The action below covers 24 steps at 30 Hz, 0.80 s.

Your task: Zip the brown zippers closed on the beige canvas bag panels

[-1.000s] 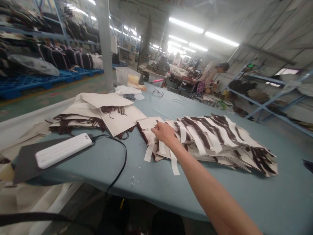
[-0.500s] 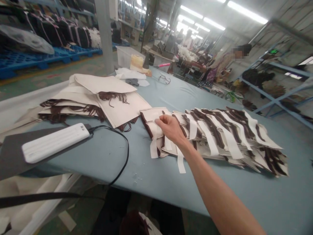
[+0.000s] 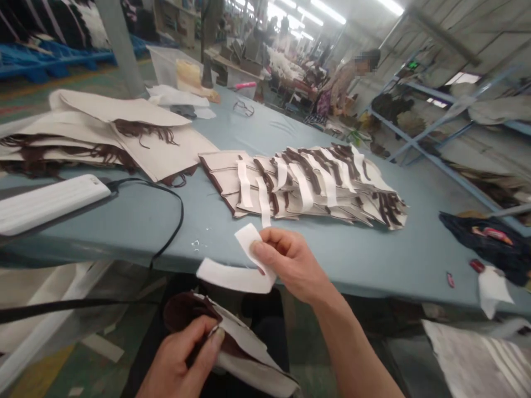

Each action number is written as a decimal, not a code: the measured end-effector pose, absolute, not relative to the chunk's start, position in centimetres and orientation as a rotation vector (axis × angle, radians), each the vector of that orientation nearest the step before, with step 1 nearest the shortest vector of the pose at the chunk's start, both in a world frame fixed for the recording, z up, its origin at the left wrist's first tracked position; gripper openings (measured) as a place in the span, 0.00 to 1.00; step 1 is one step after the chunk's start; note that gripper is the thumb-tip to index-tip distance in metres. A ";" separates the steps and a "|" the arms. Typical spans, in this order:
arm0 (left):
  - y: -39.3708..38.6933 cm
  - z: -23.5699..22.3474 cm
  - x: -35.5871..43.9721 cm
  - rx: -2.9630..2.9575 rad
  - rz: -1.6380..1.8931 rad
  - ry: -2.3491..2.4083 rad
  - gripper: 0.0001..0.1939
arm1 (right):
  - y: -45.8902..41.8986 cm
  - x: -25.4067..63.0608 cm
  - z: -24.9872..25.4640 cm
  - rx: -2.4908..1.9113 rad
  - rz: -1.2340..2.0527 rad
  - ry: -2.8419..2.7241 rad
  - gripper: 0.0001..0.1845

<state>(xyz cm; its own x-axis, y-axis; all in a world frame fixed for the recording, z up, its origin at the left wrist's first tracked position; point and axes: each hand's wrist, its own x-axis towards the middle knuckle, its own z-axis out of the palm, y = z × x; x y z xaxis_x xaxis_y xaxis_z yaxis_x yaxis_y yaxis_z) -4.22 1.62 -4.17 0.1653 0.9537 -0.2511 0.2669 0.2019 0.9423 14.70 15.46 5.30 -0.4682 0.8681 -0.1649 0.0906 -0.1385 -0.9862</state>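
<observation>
Pinching a white strip (image 3: 232,277) in the right hand (image 3: 292,262), with thumb and fingers closed on it and one bent length reaching out to the left, just off the near edge of the blue-green table (image 3: 352,260). Gripping a brown-and-cream piece (image 3: 244,331) in the left hand (image 3: 182,351), down over the lap, with thumb and forefinger brought together at its edge (something small and pale there too, too tiny to make out). Facing, on the table beyond the right hand, a row of overlapping cream pieces (image 3: 307,185), with dark brown bands and more white strips laid across. Showing, farther left, a pile of cream panels (image 3: 87,127) with dark fringes, and nearer, a white power strip (image 3: 53,202) with a looping black cable (image 3: 181,210). Including, toward the far end, a pair of glasses (image 3: 243,109) near a clear bin (image 3: 166,63), and a crumpled dark cloth (image 3: 489,237) at right.
</observation>
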 end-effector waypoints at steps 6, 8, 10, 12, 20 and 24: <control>1.4 -1.5 -3.9 1.330 0.901 1.544 0.22 | 8.3 18.2 7.4 -1.249 1.684 -1.467 0.25; 1.3 -1.2 -4.0 1.349 0.900 1.565 0.23 | 6.4 19.2 7.5 -1.281 1.664 -1.460 0.22; 1.4 -0.9 -4.1 1.408 0.840 1.531 0.24 | 5.0 19.8 7.2 -1.323 1.550 -1.518 0.17; 1.4 -0.5 -4.0 1.454 0.795 1.493 0.24 | 4.0 20.3 6.7 -1.389 1.311 -1.647 0.14; 0.5 0.9 -1.0 1.402 0.886 1.407 0.21 | 1.9 20.2 5.5 -1.324 -0.079 -2.073 0.10; 0.2 1.0 0.3 1.377 0.940 1.365 0.17 | 0.7 18.0 4.9 -1.245 -0.140 -2.130 0.14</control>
